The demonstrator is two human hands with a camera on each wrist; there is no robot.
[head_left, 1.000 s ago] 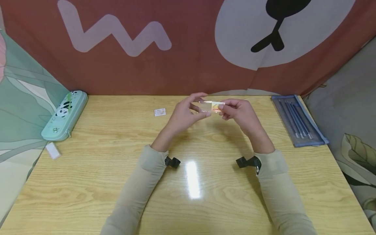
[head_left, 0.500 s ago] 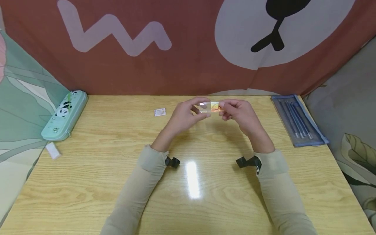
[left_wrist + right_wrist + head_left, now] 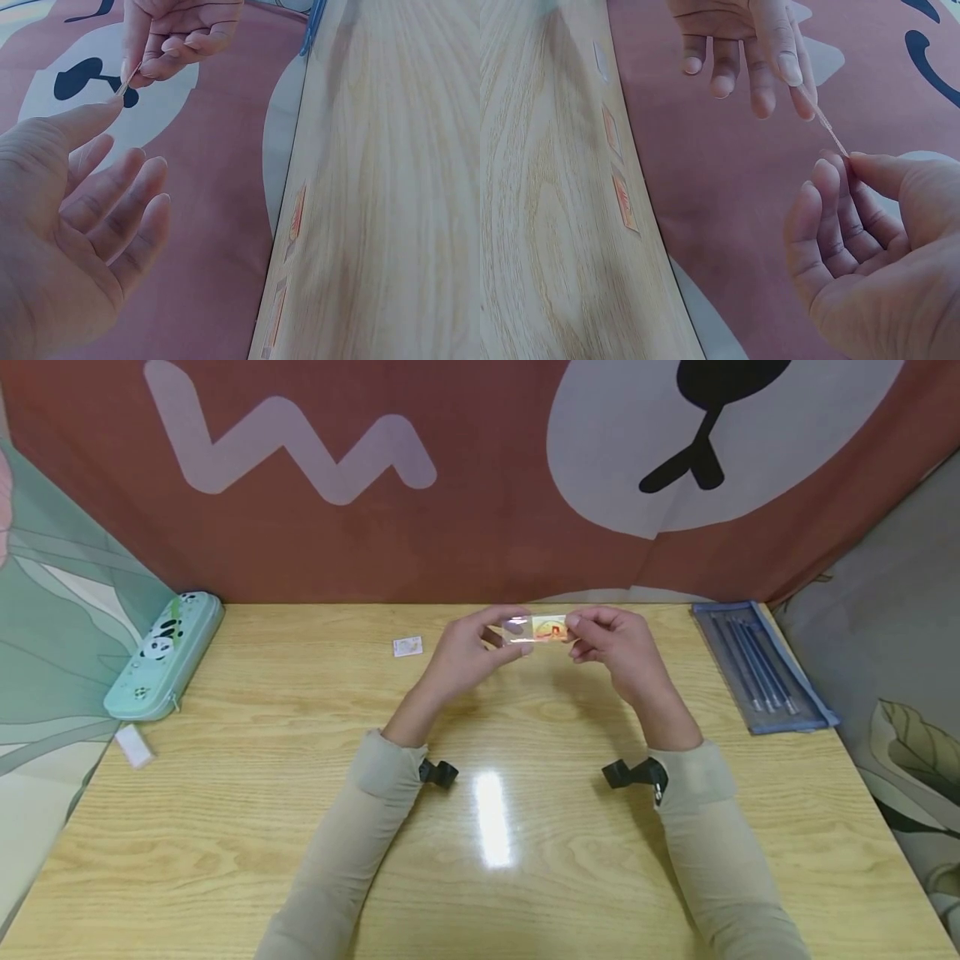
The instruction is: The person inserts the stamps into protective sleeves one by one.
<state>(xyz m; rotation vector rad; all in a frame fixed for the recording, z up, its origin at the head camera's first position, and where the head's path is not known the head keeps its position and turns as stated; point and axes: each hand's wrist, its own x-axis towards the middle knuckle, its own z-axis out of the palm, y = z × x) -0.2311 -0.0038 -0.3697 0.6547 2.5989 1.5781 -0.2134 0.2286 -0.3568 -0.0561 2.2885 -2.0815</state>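
Both hands hold one small flat clear plastic sleeve (image 3: pixel 517 628) up over the back of the table. A stamp-like orange and yellow picture (image 3: pixel 550 628) fills its right part. My left hand (image 3: pixel 471 647) holds the left end between thumb and forefinger, its other fingers spread behind. The right end is pinched by my right hand (image 3: pixel 617 639), thumb in front and fingers curled. Edge-on, the sleeve (image 3: pixel 823 120) looks very thin in the right wrist view. A small pale printed stamp-like piece (image 3: pixel 408 647) lies on the table left of my hands.
Orange-printed flat pieces (image 3: pixel 296 221) (image 3: pixel 625 202) lie by the table's back edge in the wrist views, hidden in the head view. A mint panda pencil case (image 3: pixel 165 653) and white block (image 3: pixel 134 745) are left. A blue mesh pouch with pencils (image 3: pixel 763 668) lies right. Brown cloth (image 3: pixel 480 543) hangs behind.
The sleeve has tilted so its face shows more fully, and the orange picture is more visible. My left fingers have come down slightly, and the sleeve sits a little further left.
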